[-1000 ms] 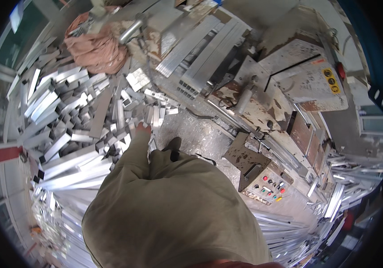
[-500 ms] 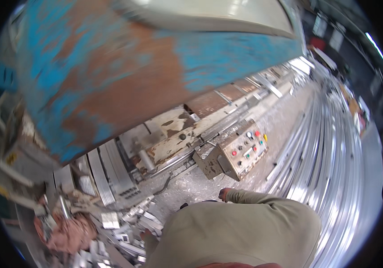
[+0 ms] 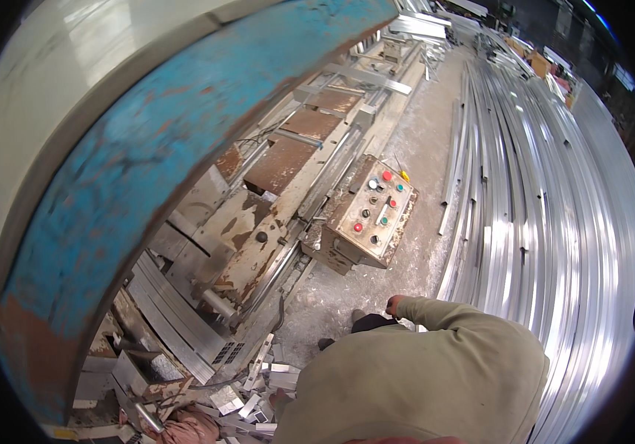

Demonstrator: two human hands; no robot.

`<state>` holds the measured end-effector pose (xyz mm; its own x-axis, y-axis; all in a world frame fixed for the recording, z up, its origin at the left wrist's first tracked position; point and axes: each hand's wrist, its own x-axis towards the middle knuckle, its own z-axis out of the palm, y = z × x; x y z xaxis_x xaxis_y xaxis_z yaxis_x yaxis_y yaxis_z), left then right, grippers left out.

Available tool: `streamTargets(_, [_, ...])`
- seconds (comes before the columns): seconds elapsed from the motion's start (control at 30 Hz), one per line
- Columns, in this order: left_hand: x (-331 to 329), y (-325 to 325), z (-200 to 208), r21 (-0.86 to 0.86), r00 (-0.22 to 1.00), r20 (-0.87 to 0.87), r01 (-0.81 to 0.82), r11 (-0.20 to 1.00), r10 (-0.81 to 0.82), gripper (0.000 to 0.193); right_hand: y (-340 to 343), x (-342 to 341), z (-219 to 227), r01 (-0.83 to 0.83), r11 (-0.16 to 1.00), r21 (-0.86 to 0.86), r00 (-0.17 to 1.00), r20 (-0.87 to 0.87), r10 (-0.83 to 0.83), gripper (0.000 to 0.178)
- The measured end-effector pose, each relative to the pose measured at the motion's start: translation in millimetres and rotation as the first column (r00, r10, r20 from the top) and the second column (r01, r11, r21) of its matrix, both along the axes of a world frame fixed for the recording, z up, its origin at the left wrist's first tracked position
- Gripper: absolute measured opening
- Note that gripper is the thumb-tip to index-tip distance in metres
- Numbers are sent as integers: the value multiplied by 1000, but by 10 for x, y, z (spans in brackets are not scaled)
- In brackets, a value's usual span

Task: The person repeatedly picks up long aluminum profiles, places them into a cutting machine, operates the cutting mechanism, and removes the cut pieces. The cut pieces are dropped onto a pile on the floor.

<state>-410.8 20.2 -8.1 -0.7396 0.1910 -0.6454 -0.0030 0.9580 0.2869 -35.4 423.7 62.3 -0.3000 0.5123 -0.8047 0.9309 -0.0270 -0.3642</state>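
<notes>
Hands are mostly hidden under the person's olive jacket [image 3: 421,385], which fills the near middle of the view. One hand [image 3: 394,304] peeks out of a sleeve at the far edge of the jacket, fingers curled, so the grip looks closed but holds nothing that can be seen; which hand it is cannot be told, and the other hand is out of sight.

Nearest to that hand, just beyond it and slightly left, stands a rusty control box [image 3: 369,214] with red, green and white buttons on its sloped top, well apart from the fingers, with bare dusty floor [image 3: 414,155] between them. Right of the hand, long bright aluminium profiles [image 3: 547,222] lie side by side on the floor, running from near to far. Left of the box stretches a rusty machine bed [image 3: 280,192], and over it arches a broad blue, rust-flecked beam [image 3: 162,170]. At the near left, short offcuts [image 3: 258,399] lie heaped on the floor beside the jacket.
</notes>
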Motion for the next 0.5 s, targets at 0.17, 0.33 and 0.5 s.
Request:
streamTargets(0.17, [83,349,93,-159,799,-160,558,814,-579,33,-7,566,-124,114,991,66,994,-6,-113,35])
streamTargets(0.33, [140,772,-38,-139,537,-494,727,672,-683,47,131,1017,-155,213,972,97,977,-56,-208,39])
streamTargets(0.5, [370,2054,183,532,950,-216,-79,843,226,45,504,1716,-231,342,933,115,938,-105,-331,36])
